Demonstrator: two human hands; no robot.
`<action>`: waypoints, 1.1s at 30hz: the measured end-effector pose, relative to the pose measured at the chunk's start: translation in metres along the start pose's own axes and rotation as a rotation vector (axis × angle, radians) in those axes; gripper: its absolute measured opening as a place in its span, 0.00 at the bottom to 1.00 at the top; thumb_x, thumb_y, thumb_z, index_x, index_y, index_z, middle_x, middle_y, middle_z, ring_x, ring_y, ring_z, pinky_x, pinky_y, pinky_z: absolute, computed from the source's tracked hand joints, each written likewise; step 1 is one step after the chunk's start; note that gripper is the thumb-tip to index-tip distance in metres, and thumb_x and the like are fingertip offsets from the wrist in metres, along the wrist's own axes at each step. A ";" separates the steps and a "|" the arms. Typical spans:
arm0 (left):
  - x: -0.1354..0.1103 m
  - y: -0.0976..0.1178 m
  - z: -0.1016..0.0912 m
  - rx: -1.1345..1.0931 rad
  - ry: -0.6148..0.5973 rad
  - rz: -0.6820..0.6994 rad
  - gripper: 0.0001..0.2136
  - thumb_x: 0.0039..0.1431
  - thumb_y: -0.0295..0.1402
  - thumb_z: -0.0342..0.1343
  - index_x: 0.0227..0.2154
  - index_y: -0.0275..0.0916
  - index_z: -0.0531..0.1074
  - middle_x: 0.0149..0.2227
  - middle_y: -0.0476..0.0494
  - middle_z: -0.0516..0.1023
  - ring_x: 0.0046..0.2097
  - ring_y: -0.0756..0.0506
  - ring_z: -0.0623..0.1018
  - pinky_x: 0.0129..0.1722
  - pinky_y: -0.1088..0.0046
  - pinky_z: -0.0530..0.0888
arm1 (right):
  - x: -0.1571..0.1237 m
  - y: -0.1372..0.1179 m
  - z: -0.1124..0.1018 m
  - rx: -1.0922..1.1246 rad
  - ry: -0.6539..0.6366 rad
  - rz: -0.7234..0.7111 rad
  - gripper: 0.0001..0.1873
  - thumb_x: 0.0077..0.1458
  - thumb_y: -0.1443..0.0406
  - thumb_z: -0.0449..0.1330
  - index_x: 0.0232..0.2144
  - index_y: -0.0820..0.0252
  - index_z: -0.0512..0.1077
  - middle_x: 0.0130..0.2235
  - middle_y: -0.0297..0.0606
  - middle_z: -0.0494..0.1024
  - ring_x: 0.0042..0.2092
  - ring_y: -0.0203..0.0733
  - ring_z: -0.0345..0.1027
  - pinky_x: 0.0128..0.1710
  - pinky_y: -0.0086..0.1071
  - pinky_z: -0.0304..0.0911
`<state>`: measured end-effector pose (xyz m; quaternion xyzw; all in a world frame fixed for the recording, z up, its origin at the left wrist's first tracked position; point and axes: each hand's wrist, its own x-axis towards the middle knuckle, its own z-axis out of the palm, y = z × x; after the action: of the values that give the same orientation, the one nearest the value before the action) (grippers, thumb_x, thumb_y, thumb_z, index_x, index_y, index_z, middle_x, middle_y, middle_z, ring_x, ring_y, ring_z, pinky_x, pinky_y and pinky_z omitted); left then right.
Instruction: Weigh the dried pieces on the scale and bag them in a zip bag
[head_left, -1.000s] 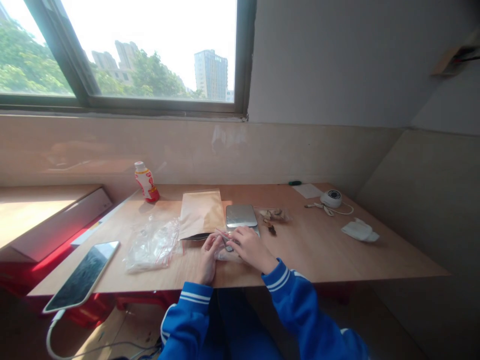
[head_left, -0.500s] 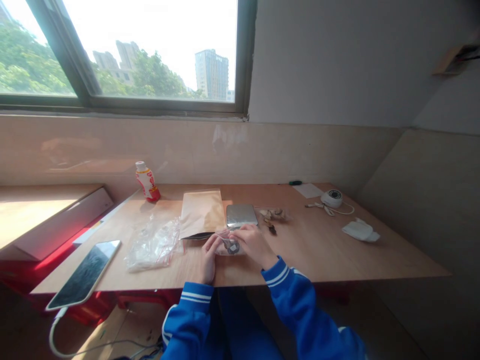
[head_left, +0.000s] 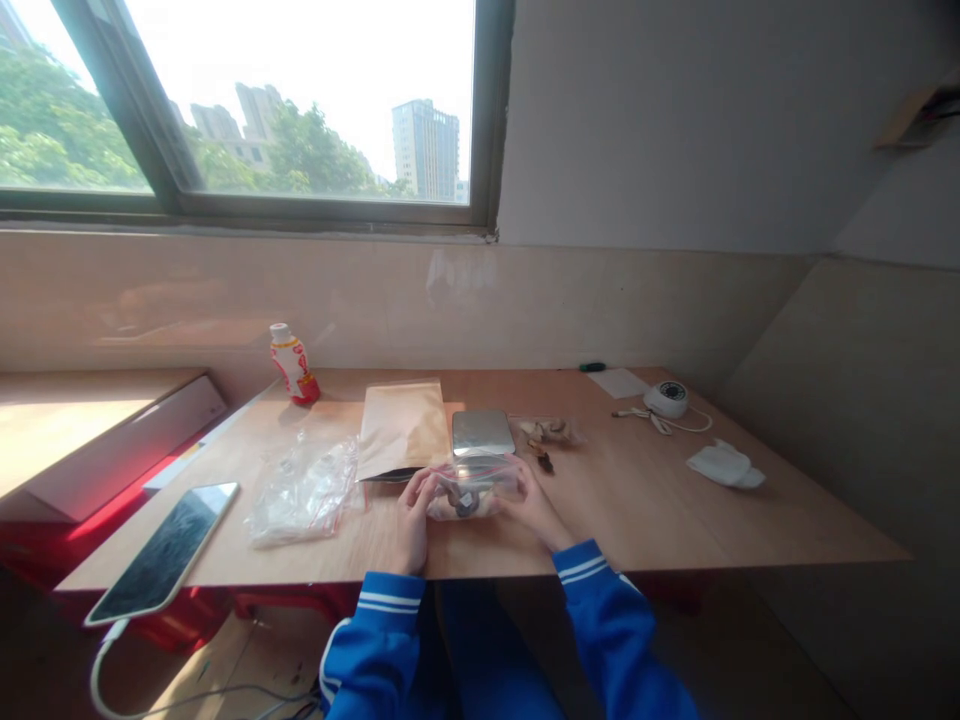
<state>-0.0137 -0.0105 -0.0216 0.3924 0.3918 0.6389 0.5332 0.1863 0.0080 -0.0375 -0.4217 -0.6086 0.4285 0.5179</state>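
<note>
I hold a small clear zip bag (head_left: 471,487) with a red seal strip upright between both hands, just above the wooden table (head_left: 645,510) near its front edge. Dark and pale bits lie inside it. My left hand (head_left: 412,518) pinches the bag's left side. On the right side, my right hand (head_left: 534,508) grips it, fingers curled. Right behind the bag sits a silver scale (head_left: 482,431). A brown paper pouch (head_left: 403,426) lies to its left, and a pile of empty clear zip bags (head_left: 304,488) is farther left.
A phone (head_left: 162,551) on a cable overhangs the left front corner. A small drink bottle (head_left: 292,364) stands at the back left. Dried pieces (head_left: 549,431) lie right of the scale. Far right are a round white device (head_left: 666,398), a paper slip (head_left: 617,381) and a white cloth (head_left: 724,465).
The bag was flat on the table under my fingers; now it is lifted and held upright. My right hand slid from its top to its right side.
</note>
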 end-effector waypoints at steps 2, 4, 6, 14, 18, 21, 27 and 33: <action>0.001 -0.002 -0.001 0.011 0.012 0.008 0.13 0.54 0.40 0.57 0.40 0.39 0.74 0.41 0.43 0.78 0.47 0.42 0.75 0.49 0.66 0.69 | -0.002 -0.003 0.003 -0.021 0.009 -0.004 0.28 0.43 0.55 0.68 0.46 0.57 0.69 0.45 0.43 0.75 0.48 0.46 0.69 0.51 0.44 0.64; 0.003 -0.004 -0.003 0.002 0.060 0.021 0.12 0.54 0.40 0.57 0.38 0.39 0.74 0.40 0.45 0.78 0.45 0.43 0.75 0.47 0.69 0.69 | -0.002 -0.008 0.003 -0.092 0.071 -0.037 0.18 0.45 0.56 0.66 0.37 0.59 0.74 0.41 0.42 0.76 0.45 0.46 0.70 0.48 0.42 0.66; 0.005 -0.006 -0.005 -0.043 0.162 0.049 0.10 0.53 0.39 0.58 0.35 0.39 0.73 0.36 0.47 0.77 0.41 0.46 0.76 0.44 0.71 0.70 | -0.002 -0.012 -0.001 -0.177 0.133 -0.084 0.13 0.48 0.56 0.64 0.32 0.59 0.76 0.36 0.42 0.76 0.41 0.46 0.71 0.44 0.42 0.67; 0.002 0.001 -0.001 -0.012 0.218 0.069 0.11 0.51 0.42 0.59 0.33 0.41 0.73 0.30 0.51 0.76 0.33 0.49 0.74 0.34 0.75 0.70 | -0.018 -0.020 -0.007 -0.303 0.204 -0.172 0.12 0.52 0.56 0.60 0.26 0.57 0.75 0.31 0.39 0.73 0.36 0.44 0.69 0.40 0.39 0.67; -0.002 0.004 0.000 0.011 0.156 0.031 0.09 0.52 0.41 0.58 0.33 0.42 0.74 0.29 0.50 0.76 0.33 0.47 0.75 0.33 0.75 0.70 | -0.030 -0.021 -0.008 -0.344 0.166 -0.182 0.11 0.53 0.57 0.60 0.28 0.57 0.74 0.30 0.39 0.73 0.33 0.44 0.68 0.36 0.39 0.67; -0.004 0.004 0.000 0.053 0.038 -0.052 0.12 0.53 0.42 0.57 0.36 0.41 0.74 0.29 0.47 0.77 0.31 0.47 0.76 0.30 0.75 0.70 | -0.034 -0.022 -0.011 -0.319 0.137 -0.117 0.13 0.55 0.56 0.57 0.36 0.59 0.74 0.33 0.40 0.75 0.34 0.44 0.68 0.38 0.39 0.66; -0.008 0.008 0.002 0.029 -0.039 -0.049 0.12 0.53 0.41 0.57 0.33 0.36 0.74 0.29 0.45 0.77 0.32 0.46 0.77 0.31 0.73 0.71 | -0.031 -0.027 -0.015 -0.063 0.099 -0.016 0.16 0.57 0.54 0.55 0.36 0.59 0.73 0.35 0.41 0.78 0.40 0.46 0.72 0.43 0.40 0.67; -0.012 0.013 0.006 -0.069 -0.181 -0.111 0.11 0.54 0.38 0.55 0.23 0.37 0.68 0.23 0.47 0.74 0.26 0.48 0.74 0.26 0.74 0.69 | -0.041 -0.021 -0.016 -0.003 0.129 0.023 0.20 0.57 0.50 0.52 0.27 0.58 0.73 0.29 0.41 0.77 0.34 0.47 0.72 0.37 0.42 0.68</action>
<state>-0.0117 -0.0239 -0.0089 0.4077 0.3407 0.5834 0.6143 0.2047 -0.0354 -0.0265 -0.4562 -0.5698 0.4054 0.5504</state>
